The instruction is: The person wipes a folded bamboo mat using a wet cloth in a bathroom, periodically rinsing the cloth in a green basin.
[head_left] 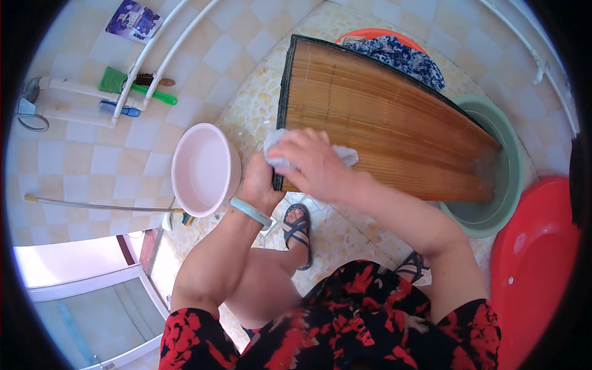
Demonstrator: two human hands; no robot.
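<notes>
Two bare hands meet at the dark-bound left end of a brown slatted mat [382, 117], which stretches toward three o'clock from them, its far end inside a green basin [510, 166]. The right hand [313, 161] bends its fingers close together over a white cloth [346, 155] at that edge; the left hand [262, 179] is at the mat's lower corner, its fingers hidden, so their state cannot be told.

From the hands, a pink basin [205, 168] stands just beside at nine o'clock, brushes [114, 80] hang behind white pipes [143, 55] at ten, and a red tub [536, 265] lies at four. Between one and two, the mat blocks part of an orange basin [382, 32] holding patterned fabric [407, 61]. A sandalled foot [297, 228] rests at six.
</notes>
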